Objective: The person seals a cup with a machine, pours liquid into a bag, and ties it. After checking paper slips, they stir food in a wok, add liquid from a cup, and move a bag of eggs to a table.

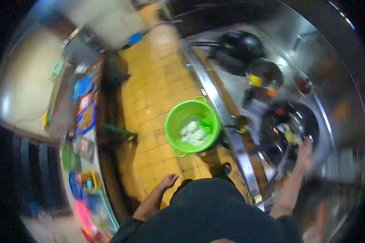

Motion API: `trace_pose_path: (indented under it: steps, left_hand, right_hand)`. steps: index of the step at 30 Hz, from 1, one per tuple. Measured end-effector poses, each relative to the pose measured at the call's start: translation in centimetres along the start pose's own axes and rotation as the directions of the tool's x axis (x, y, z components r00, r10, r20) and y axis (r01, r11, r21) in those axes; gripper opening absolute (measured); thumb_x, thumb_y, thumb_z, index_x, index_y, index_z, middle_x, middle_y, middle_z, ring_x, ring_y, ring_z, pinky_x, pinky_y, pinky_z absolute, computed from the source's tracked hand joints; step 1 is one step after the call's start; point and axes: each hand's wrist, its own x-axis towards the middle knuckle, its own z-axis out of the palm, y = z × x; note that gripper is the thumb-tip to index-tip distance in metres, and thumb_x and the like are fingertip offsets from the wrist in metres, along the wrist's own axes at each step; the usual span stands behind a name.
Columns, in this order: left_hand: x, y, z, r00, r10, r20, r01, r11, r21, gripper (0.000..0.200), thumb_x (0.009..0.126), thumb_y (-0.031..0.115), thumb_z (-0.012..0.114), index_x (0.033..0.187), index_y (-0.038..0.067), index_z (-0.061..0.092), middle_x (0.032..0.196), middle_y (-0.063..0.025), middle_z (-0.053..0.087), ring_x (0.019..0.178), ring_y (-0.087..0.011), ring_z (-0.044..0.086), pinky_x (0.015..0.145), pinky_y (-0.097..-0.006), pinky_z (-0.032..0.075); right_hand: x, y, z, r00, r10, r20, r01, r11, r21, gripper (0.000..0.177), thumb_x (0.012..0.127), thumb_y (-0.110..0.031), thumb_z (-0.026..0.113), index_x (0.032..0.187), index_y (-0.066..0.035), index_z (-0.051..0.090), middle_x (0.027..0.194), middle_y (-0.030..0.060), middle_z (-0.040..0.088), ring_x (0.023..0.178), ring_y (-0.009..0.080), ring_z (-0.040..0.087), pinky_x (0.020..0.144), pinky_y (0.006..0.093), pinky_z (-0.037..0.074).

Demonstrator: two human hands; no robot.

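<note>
My right hand (pixel 305 149) reaches over the black wok (pixel 271 133) at the right of the view, and its fingers are smeared by motion. A pale yellowish item (pixel 290 137) lies at the fingertips; whether the hand grips it is unclear. My left hand (pixel 170 180) hangs low near my body above the tiled floor, fingers curled together with nothing seen in them. Ahead of me stands a bright green basin (pixel 172 128) with handles, holding white lumps (pixel 194 133) and a green scoop (pixel 207 125).
Another dark wok (pixel 241 46) with a long handle sits farther up the metal stove counter. A small metal cup (pixel 242 123) stands by the counter's edge. Along the left, a counter bears a blue tray (pixel 86 117), a green container (pixel 70 157) and a teal-rimmed tub (pixel 109 210).
</note>
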Motion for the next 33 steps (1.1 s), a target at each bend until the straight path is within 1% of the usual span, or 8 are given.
trace_pose_path:
  steps: [5,14,20,24,26,29,30,33]
  left_hand:
    - [-1.1,0.8,-2.5,0.965,0.058,-0.256,-0.114,0.971,-0.212,0.048,0.097,0.045,0.044,0.1,0.0,0.062,0.098,-0.0231,0.064,0.094,-0.0388,0.061,0.082,-0.0446,0.047]
    - [-15.5,-18.8,9.0,0.921,-0.237,-0.31,0.065,0.876,-0.478,0.05,0.097,0.049,0.041,0.1,0.004,0.064,0.099,-0.0238,0.064,0.091,-0.0372,0.062,0.079,-0.0457,0.048]
    - [-27.1,-39.2,23.8,0.731,-0.609,-0.307,0.477,0.779,-0.407,0.05,0.097,0.039,0.036,0.099,-0.002,0.064,0.102,-0.0269,0.064,0.089,-0.0411,0.063,0.079,-0.0493,0.048]
    - [-35.5,-43.2,30.1,0.29,-0.832,-0.472,0.111,0.519,-0.848,0.052,0.094,0.044,0.041,0.085,-0.001,0.065,0.075,-0.0193,0.065,0.067,-0.0284,0.065,0.062,-0.0429,0.05]
    - [-39.1,-37.0,26.1,0.19,-0.981,0.048,0.017,-0.045,-0.999,0.05,0.092,0.046,0.045,0.081,0.001,0.064,0.065,-0.0157,0.06,0.057,-0.0261,0.061,0.053,-0.0403,0.049]
    - [-39.1,-37.6,35.2,0.384,-0.922,-0.037,-0.054,0.018,-0.998,0.026,0.093,0.035,0.054,0.107,0.014,0.059,0.076,-0.0007,0.059,0.058,-0.0166,0.054,0.049,-0.0312,0.046]
    - [-39.3,-34.5,36.3,0.389,-0.92,0.04,-0.564,-0.272,-0.78,0.033,0.09,0.046,0.05,0.09,0.015,0.063,0.069,-0.0022,0.058,0.052,-0.0192,0.054,0.042,-0.0361,0.04]
    - [-37.2,-29.2,39.3,0.663,-0.695,0.279,-0.526,-0.698,-0.487,0.03,0.091,0.046,0.048,0.097,0.019,0.059,0.077,0.001,0.061,0.065,-0.0208,0.057,0.049,-0.0386,0.041]
  right_hand:
    - [3.0,4.3,-0.5,0.871,-0.452,0.193,0.491,0.806,-0.329,0.025,0.093,-0.019,0.056,0.112,-0.006,0.065,0.105,0.0118,0.067,0.101,0.0241,0.063,0.089,0.0308,0.05]
    - [-8.5,-19.8,15.7,0.862,-0.197,0.467,0.18,0.98,0.082,0.042,0.09,-0.034,0.064,0.108,0.004,0.065,0.101,0.0167,0.068,0.09,0.0237,0.062,0.082,0.0352,0.048]
    - [-34.1,-40.1,32.2,0.236,-0.617,0.751,0.625,0.688,0.369,0.021,0.082,-0.013,0.066,0.096,0.002,0.067,0.081,0.0109,0.068,0.072,0.0188,0.063,0.071,0.0319,0.051]
    - [-51.5,-56.2,31.1,-0.107,-0.547,0.83,0.601,0.629,0.493,0.031,0.082,-0.026,0.067,0.097,0.001,0.067,0.088,0.0185,0.07,0.08,0.0288,0.069,0.073,0.0364,0.053]
    - [-54.7,-56.3,37.8,-0.187,-0.584,0.79,0.654,0.526,0.544,0.027,0.084,-0.024,0.069,0.101,-0.002,0.067,0.089,0.0136,0.071,0.08,0.0242,0.069,0.074,0.0333,0.054]
    - [-60.4,-61.8,41.0,-0.31,-0.549,0.776,0.654,0.47,0.593,0.03,0.084,-0.028,0.068,0.101,-0.003,0.068,0.09,0.0151,0.071,0.08,0.0276,0.069,0.074,0.0356,0.054]
    - [-62.1,-63.2,42.6,-0.349,-0.547,0.761,0.658,0.435,0.614,0.03,0.084,-0.028,0.067,0.1,-0.002,0.067,0.089,0.0158,0.07,0.081,0.0284,0.069,0.074,0.0355,0.054]
    - [-67.7,-67.4,46.2,-0.48,-0.581,0.657,0.606,0.322,0.728,0.028,0.084,-0.026,0.067,0.098,-0.002,0.067,0.089,0.0182,0.07,0.083,0.0284,0.069,0.073,0.0357,0.054]
